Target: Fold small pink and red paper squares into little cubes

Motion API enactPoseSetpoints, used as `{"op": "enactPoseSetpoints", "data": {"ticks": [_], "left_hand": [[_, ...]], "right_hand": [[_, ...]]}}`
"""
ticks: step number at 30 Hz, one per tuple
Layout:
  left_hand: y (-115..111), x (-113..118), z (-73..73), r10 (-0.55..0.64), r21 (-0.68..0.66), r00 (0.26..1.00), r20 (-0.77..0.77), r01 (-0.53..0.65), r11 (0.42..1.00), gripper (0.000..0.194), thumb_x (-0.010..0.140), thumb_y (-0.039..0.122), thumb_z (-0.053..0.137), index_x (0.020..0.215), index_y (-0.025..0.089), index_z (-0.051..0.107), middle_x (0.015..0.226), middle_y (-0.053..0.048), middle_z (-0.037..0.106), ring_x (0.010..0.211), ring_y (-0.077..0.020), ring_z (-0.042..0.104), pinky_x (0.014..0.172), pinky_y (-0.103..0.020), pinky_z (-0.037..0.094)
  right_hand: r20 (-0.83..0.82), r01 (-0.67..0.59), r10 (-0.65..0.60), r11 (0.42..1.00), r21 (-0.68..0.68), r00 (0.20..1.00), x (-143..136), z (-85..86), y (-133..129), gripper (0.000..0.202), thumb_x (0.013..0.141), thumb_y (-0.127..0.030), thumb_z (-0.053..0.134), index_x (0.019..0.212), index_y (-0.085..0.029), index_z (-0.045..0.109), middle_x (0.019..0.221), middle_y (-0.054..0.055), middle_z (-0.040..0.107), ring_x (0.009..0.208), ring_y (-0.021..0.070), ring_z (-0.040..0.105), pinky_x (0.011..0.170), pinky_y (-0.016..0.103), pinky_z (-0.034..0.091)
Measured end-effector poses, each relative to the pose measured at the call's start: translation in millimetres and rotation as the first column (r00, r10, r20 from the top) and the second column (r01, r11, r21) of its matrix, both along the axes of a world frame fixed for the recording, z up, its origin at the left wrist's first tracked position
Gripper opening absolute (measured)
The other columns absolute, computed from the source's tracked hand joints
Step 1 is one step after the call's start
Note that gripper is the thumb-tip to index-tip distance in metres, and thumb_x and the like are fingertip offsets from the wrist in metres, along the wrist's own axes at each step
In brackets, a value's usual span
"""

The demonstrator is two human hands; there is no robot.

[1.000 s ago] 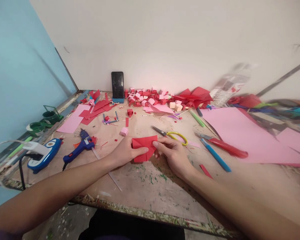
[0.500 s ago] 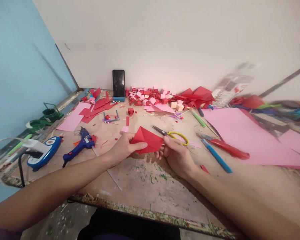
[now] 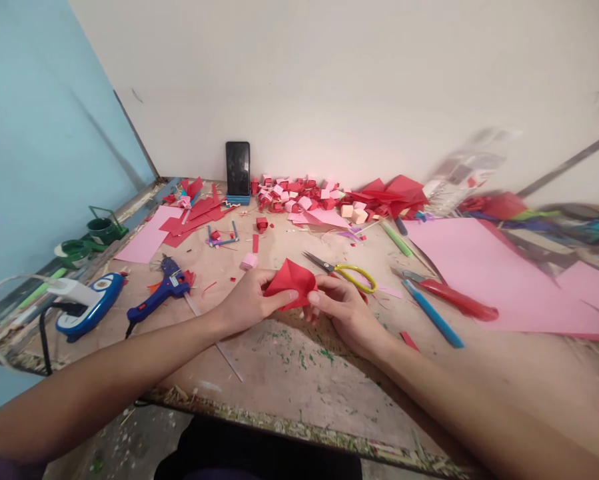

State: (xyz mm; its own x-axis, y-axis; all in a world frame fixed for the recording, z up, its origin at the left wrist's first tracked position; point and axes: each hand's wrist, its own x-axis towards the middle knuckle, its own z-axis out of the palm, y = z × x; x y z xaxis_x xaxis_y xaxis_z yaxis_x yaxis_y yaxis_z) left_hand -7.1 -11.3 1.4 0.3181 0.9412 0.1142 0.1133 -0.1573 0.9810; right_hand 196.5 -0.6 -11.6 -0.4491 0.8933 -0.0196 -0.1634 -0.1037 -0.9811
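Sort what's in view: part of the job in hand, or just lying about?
Job in hand:
- creased red paper piece, held by left hand and right hand

Apparently just lying about, unheld:
- yellow-handled metal scissors
- blue plastic glue gun
- red-handled metal cutter
- large pink paper sheet

Light blue wall [image 3: 24, 100], off-white wall [image 3: 329, 80], wooden table [image 3: 279, 387], grey floor [image 3: 116, 443]

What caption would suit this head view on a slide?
The left hand and right hand hold a folded red paper, with scissors and a blue glue gun lying nearby.
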Motion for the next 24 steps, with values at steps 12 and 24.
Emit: {"op": "enactPoseSetpoints", "data": {"ticks": [12, 24], "left_hand": [[-5.8, 2.0, -1.2, 0.070, 0.144, 0.973, -0.218, -0.039, 0.989, 0.029, 0.092, 0.042, 0.065, 0.087, 0.016, 0.077, 0.081, -0.003, 0.072, 0.074, -0.0177, 0.062, 0.072, -0.027, 0.048], [-0.9, 0.6, -3.7, 0.066, 0.115, 0.979, -0.194, -0.044, 0.992, 0.028, 0.091, 0.038, 0.065, 0.081, 0.014, 0.074, 0.077, -0.001, 0.067, 0.072, -0.0154, 0.058, 0.068, -0.025, 0.042]], "right_hand": [[0.156, 0.104, -0.129, 0.982, 0.159, 0.979, -3.4, 2.0, -3.4, 0.029, 0.078, -0.042, 0.085, 0.068, -0.017, 0.076, 0.053, 0.001, 0.066, 0.048, 0.0137, 0.057, 0.052, 0.027, 0.047], [0.257, 0.099, -0.127, 0.988, 0.118, 0.958, -5.8, 6.1, -5.9, 0.031, 0.076, -0.046, 0.084, 0.069, -0.017, 0.080, 0.054, 0.005, 0.071, 0.039, 0.0133, 0.056, 0.040, 0.025, 0.043]]}}
